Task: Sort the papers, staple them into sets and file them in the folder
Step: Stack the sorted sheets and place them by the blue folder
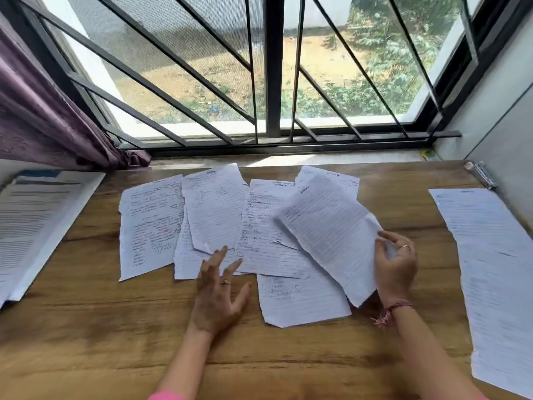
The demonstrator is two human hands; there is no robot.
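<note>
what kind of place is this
Probably a home study corner: a wooden desk strewn with handwritten lined paper sheets, set against a barred window with a purple curtain.

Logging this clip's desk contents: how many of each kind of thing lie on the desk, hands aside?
Loose lined sheets in the middle spread: 7, counting the sheet the right hand holds
Long printed sheet at right: 1
Printed stack at left: 1
Stapler: 1
Total: 10
</note>
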